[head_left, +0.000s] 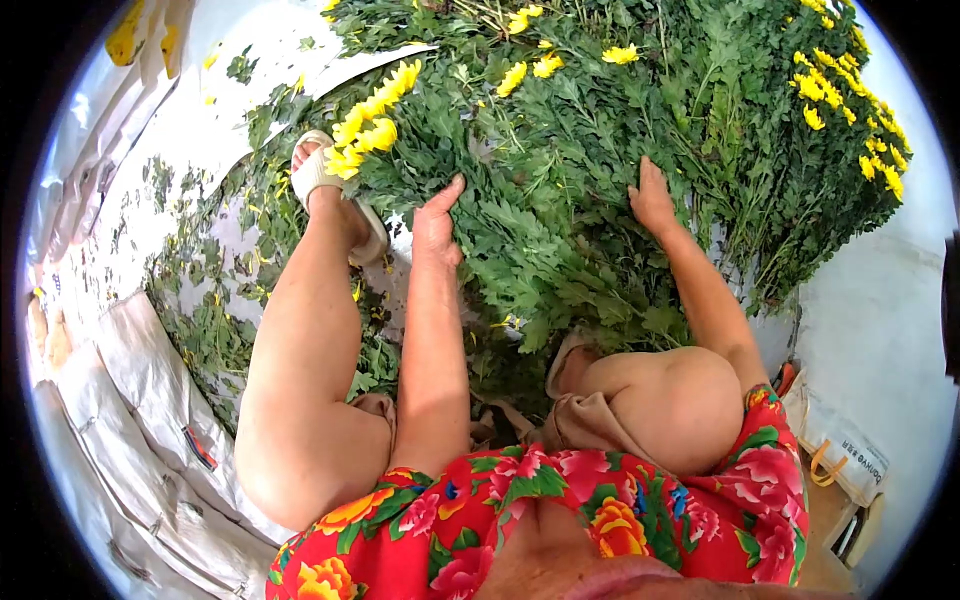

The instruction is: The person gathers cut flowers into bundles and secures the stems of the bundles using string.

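Observation:
Leafy green stems with yellow flowers lie in a large heap (pixel 560 150) in front of me. My left hand (pixel 437 222) is at the left side of a bundle of these stems, its thumb and a finger apart and the rest hidden by leaves. Just above it, a row of yellow blooms (pixel 375 120) points to the upper left. My right hand (pixel 653 200) rests against the leaves on the bundle's right side, fingers stretched forward. Between both hands the leafy stems (pixel 540 240) spread out.
Loose leaves and petals (pixel 215 290) litter the floor at the left. More yellow-flowered stems (pixel 820 90) are stacked at the upper right. White sacks (pixel 160 430) lie at the lower left, and a printed white bag (pixel 840 450) at the lower right. My sandalled foot (pixel 315 170) is beside the heap.

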### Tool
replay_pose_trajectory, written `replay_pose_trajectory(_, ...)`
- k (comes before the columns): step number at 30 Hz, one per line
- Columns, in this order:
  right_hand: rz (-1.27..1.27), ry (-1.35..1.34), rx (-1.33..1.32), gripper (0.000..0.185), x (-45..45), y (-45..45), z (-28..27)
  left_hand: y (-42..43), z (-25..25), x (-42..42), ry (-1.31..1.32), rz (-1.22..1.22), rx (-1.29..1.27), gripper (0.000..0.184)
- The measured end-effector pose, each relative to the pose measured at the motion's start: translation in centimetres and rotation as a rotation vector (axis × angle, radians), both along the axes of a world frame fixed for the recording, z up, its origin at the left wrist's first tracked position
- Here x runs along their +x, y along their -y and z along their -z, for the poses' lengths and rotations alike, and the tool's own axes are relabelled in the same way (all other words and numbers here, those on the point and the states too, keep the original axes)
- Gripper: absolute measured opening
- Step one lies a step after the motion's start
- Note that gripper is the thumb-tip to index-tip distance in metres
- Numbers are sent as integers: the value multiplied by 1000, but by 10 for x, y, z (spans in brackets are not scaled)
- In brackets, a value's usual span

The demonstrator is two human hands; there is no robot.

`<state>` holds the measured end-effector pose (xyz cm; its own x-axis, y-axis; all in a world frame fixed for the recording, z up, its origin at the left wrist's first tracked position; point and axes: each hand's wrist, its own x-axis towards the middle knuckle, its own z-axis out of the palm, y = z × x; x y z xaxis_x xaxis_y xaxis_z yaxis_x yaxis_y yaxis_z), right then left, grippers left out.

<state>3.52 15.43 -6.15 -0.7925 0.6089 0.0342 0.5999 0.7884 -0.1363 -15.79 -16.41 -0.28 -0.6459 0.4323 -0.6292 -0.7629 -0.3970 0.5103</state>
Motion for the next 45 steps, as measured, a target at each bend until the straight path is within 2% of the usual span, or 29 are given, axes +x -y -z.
replay_pose_trajectory(1,10,0,7,42,1,-3,0,-1,-1,2,47,38,-25,38)
replay_pose_trajectory(3,59,152,-487,54,-4,-7,-12,-3,2,4,91,81,24,36)
replay_pose_trajectory(4,70,147,-478,54,-7,-12,-21,-3,-12,3,111,100,41,35)
replay_pose_trajectory(6,-6,84,-87,64,-16,-18,-38,-1,-10,5,95,96,93,35)
replay_pose_trajectory(7,126,18,101,67,-24,-12,-49,0,-1,4,93,104,122,35)
replay_pose_trajectory(8,233,7,164,73,-23,-21,-40,1,7,5,94,105,117,35)
replay_pose_trajectory(10,480,222,-272,78,-23,-37,-35,1,8,4,130,92,72,35)
replay_pose_trajectory(11,553,180,-372,72,-21,-38,-26,1,4,5,155,83,21,37)
replay_pose_trajectory(12,533,180,-375,72,-19,-38,-29,0,15,5,148,72,39,39)
replay_pose_trajectory(14,295,-198,-214,54,-12,-23,-37,0,33,4,178,109,50,42)
replay_pose_trajectory(16,124,-383,-162,36,-28,10,-83,-1,21,7,86,106,-92,45)
replay_pose_trajectory(17,44,-411,-177,31,-37,27,-102,-1,4,8,92,111,-90,49)
replay_pose_trajectory(18,-28,-441,-185,26,-44,46,-121,0,16,8,65,105,-12,46)
replay_pose_trajectory(19,-100,-451,-177,24,-56,74,-142,-1,11,8,69,97,24,44)
replay_pose_trajectory(20,0,-241,-356,29,-58,93,-152,-2,5,8,74,94,64,42)
replay_pose_trajectory(23,-347,-404,-258,44,-64,146,-143,-4,-6,11,41,79,131,37)
replay_pose_trajectory(27,-409,-293,-374,57,-56,173,-140,-9,-20,16,-70,83,163,37)
replay_pose_trajectory(30,-471,-144,-401,64,-53,172,-151,-10,-13,19,-34,22,229,38)
replay_pose_trajectory(32,-489,-69,-387,65,-48,169,-151,-10,-13,18,-7,32,175,40)
replay_pose_trajectory(35,-520,56,-422,61,-51,169,-152,-9,-8,19,-38,71,139,45)
replay_pose_trajectory(38,-581,165,-449,55,-51,172,-134,-11,-2,13,-34,166,-53,36)
replay_pose_trajectory(41,-601,314,-606,48,-61,156,-127,-14,5,16,-61,62,-89,38)
replay_pose_trajectory(42,-639,169,-628,40,-61,136,-117,-13,10,16,-44,40,-83,39)
replay_pose_trajectory(43,-554,187,-808,36,-76,115,-116,-11,17,15,-41,51,-87,39)
replay_pose_trajectory(44,-334,68,-944,33,-79,86,-99,-8,24,14,1,48,-43,41)
replay_pose_trajectory(45,-269,-124,-657,33,-81,59,-70,-6,29,12,41,40,4,42)
